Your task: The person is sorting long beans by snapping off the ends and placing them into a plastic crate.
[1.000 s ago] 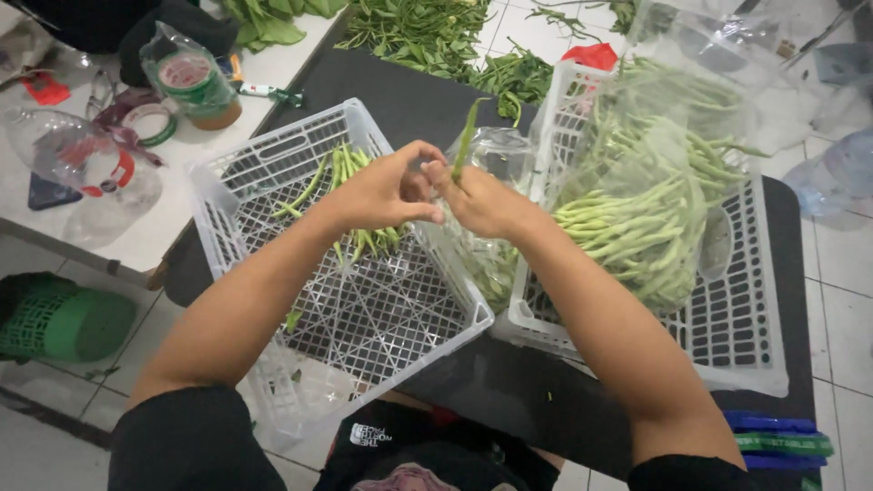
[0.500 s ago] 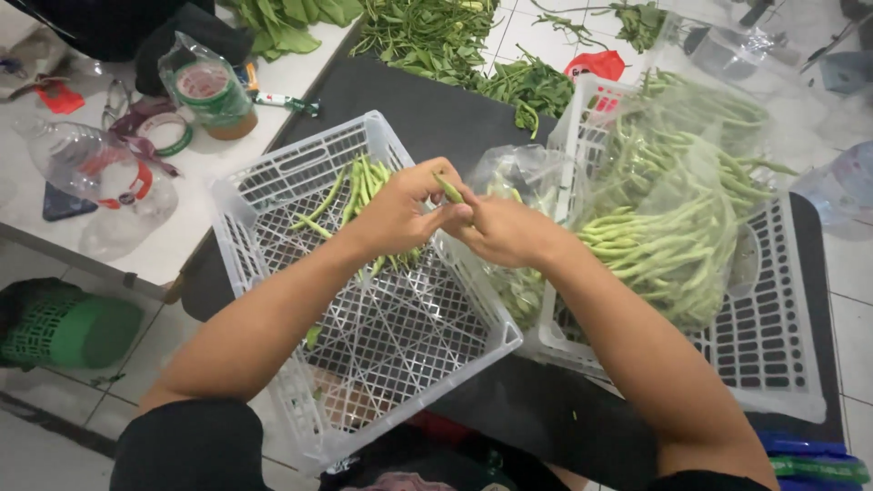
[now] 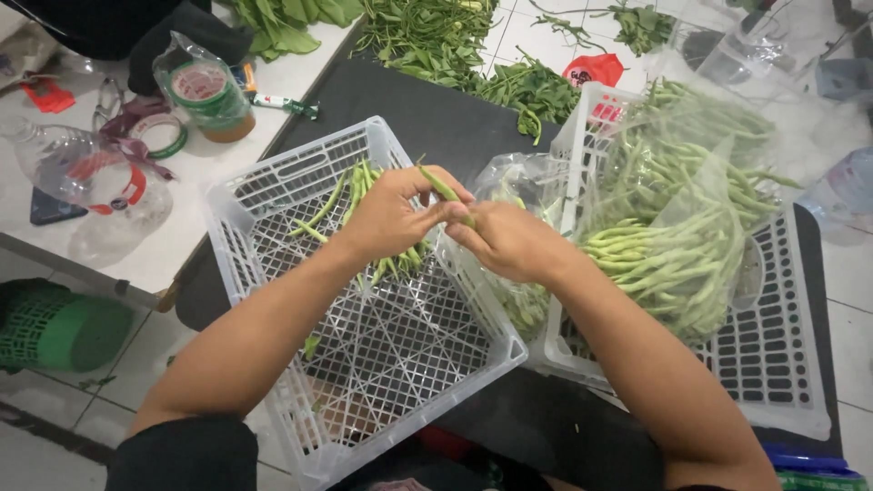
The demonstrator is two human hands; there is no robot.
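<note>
At frame centre, the left hand (image 3: 386, 218) and right hand (image 3: 509, 241) both pinch one slim green bean (image 3: 443, 188) in closed fingertips above the white slatted plastic crate (image 3: 273, 186), so it hangs over the beans already there.

bright even light | soft shadows | sharp centre | slight edge distortion

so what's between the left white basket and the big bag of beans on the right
In the head view, a smaller clear plastic bag with green trimmings sits between the left basket and the big bean bag, partly behind the right hand.
</note>
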